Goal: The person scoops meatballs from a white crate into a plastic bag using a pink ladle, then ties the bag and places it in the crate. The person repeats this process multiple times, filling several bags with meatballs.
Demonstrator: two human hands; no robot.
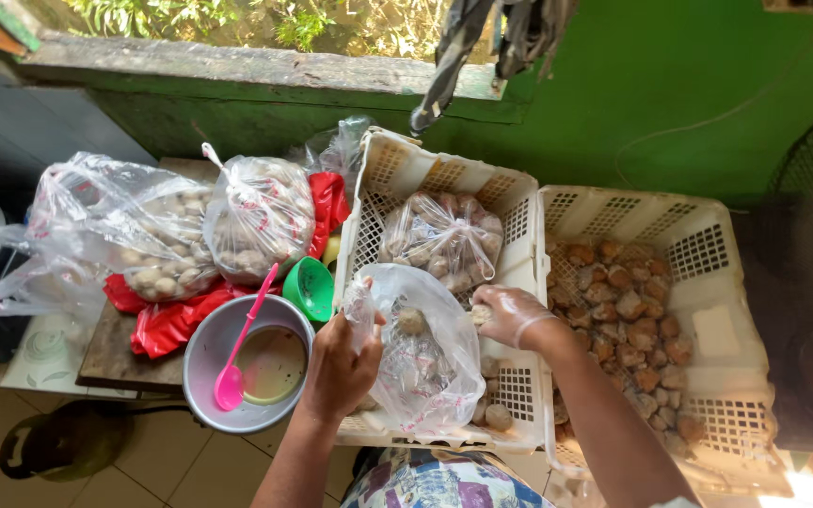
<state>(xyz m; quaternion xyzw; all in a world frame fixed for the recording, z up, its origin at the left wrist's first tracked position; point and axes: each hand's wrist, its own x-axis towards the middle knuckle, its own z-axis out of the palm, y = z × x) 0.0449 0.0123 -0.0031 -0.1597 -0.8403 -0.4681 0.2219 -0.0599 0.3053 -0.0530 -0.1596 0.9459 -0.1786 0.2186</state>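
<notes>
My left hand [336, 367] grips the mouth of a clear plastic bag [421, 353], holding it up over a white slatted crate [519, 235]. One round pale ball [412, 321] shows inside the bag. My right hand [510, 315], in a thin clear glove, holds a small pale ball at the bag's opening. A tied bag of pale balls [444, 237] lies at the back of this crate, and loose balls [496, 414] lie near its front. A second white crate [708, 245] on the right holds several brown fried pieces [628, 325].
On the left, two full clear bags [256, 216] of pale balls rest on red plastic [176, 320]. A grey bowl [209, 353] of brownish liquid holds a pink ladle [237, 362], beside a green cup [310, 287]. Green wall and window ledge lie behind.
</notes>
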